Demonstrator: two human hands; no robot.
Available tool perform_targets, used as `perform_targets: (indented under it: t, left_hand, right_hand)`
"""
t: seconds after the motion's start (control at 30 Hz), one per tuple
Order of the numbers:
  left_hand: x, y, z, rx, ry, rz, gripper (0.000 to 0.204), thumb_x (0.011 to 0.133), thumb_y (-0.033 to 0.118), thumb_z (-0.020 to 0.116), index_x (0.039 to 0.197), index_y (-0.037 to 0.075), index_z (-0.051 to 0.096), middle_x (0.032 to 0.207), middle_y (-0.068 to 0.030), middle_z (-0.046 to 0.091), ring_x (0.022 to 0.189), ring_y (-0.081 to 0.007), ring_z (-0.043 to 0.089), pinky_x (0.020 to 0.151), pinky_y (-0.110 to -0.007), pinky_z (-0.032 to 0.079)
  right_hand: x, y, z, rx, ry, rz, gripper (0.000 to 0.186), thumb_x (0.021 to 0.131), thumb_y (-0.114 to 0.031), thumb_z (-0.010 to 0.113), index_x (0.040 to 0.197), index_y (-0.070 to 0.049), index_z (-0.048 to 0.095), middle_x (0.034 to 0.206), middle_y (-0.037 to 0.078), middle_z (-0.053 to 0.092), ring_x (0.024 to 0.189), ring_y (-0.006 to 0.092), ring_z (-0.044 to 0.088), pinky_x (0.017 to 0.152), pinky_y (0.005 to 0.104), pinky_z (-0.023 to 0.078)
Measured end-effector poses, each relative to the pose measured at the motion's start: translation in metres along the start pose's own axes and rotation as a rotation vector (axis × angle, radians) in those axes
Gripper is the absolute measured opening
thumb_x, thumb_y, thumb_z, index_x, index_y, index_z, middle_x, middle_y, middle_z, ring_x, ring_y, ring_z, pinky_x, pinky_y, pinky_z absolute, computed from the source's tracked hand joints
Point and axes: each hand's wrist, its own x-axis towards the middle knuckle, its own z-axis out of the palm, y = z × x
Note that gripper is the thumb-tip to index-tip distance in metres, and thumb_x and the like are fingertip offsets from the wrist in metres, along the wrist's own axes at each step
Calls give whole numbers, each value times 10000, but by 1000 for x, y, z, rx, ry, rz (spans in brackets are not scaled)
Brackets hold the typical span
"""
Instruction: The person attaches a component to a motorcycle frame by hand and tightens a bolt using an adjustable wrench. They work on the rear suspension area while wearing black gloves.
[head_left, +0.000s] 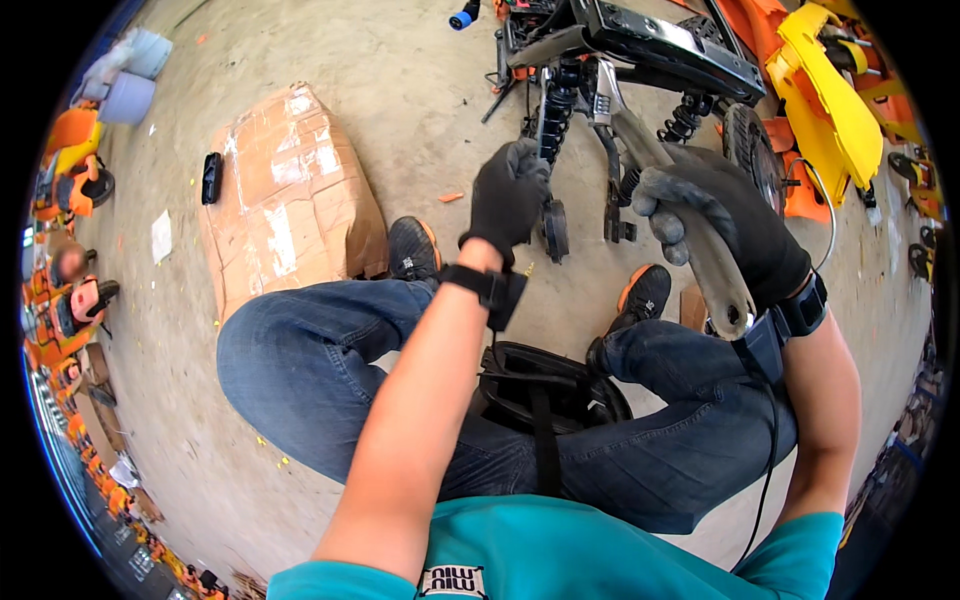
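My right hand (725, 210), in a dark work glove, is wrapped round the long grey handle of a large wrench (720, 270). The wrench slants up and away, its head beside the black metal vehicle frame (680, 45). My left hand (508, 195), gloved in black, is closed just below a black coil-spring shock absorber (556, 115); anything inside its fingers is hidden. A second coil spring (685, 118) stands farther right on the frame, with a black wheel (748, 150) beyond it.
A taped cardboard box (290, 190) lies on the floor at left, a small black part (211, 178) at its edge. Yellow body panels (820, 90) lie at far right. A black open bag (550, 390) sits between my legs. Pale buckets (128, 98) and orange vehicles (75, 310) line the left.
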Motion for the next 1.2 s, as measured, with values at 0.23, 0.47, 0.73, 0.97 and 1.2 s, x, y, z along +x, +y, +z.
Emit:
perform_targets:
  t: [0.23, 0.47, 0.73, 0.97, 1.2]
  left_hand:
    - [78, 2, -30, 128, -181, -261, 131, 913, 75, 549, 1036, 42, 576, 730, -85, 651, 583, -158, 628, 501, -290, 506]
    - [136, 8, -48, -601, -172, -534, 241, 958, 130, 462, 1165, 19, 519, 1083, -169, 574, 988, -301, 613, 875, -432, 547]
    - [204, 71, -53, 1373, -186, 770, 237, 785, 226, 680, 980, 107, 617, 904, -120, 657, 833, -304, 639, 713, -403, 513]
    - [153, 130, -18, 90, 109, 305, 163, 835, 76, 595, 962, -24, 613, 695, -106, 624, 605, -161, 588, 551, -273, 483]
    - [64, 154, 1, 392, 275, 770, 196, 803, 103, 619, 990, 48, 596, 786, -117, 638, 669, -246, 603, 618, -357, 485]
  right_hand:
    - [2, 6, -7, -618, -52, -418, 283, 890, -143, 567, 1131, 4, 542, 906, 71, 569, 713, 123, 573, 634, 275, 525]
    - [2, 1, -11, -921, -42, -536, 307, 831, -141, 635, 1108, -33, 562, 926, 95, 578, 718, 170, 601, 688, 297, 520]
    - [5, -1, -12, -1187, 6, -757, 285, 823, -161, 614, 1084, -57, 570, 904, 119, 581, 717, 208, 610, 701, 331, 508]
    - [1, 7, -8, -804, 0, -559, 257, 806, -165, 635, 1034, -60, 582, 866, 79, 574, 709, 192, 602, 667, 322, 497]
    - [-2, -4, 2, -812, -1, -433, 207, 815, -126, 621, 1000, -40, 594, 854, 76, 565, 729, 183, 583, 667, 317, 508]
